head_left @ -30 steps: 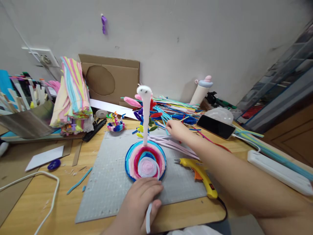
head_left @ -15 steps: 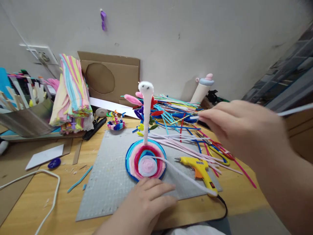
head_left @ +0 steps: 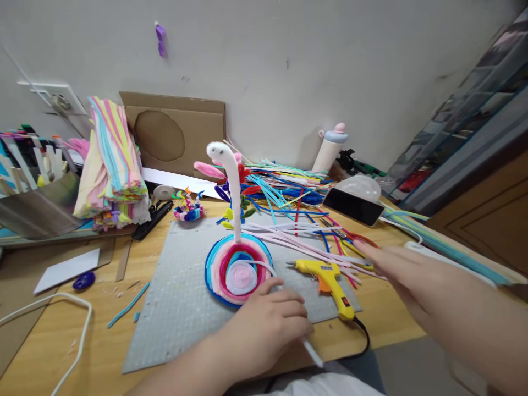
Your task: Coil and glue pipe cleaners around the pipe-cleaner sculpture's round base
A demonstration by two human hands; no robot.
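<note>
1 ring-striped disc [head_left: 240, 275] lies on the mat [head_left: 177, 297], its partly hidden pale strip [head_left: 312, 352] apparently trailing frontward.

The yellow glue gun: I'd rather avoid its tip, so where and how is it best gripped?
Probably grip the yellow glue gun by its handle, below the orange trigger, coming from the right, where the right hand is. It lies on its side, handle slanting toward the person and nozzle pointing left, away from that approach. Mind the black cord at the handle's end.

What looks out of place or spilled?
Nothing looks spilled. Untidy, though: loose pipe cleaners lie crisscrossed behind the cutting mat and over its far edge; a blue offcut and small scraps litter the desk left of it.
</note>
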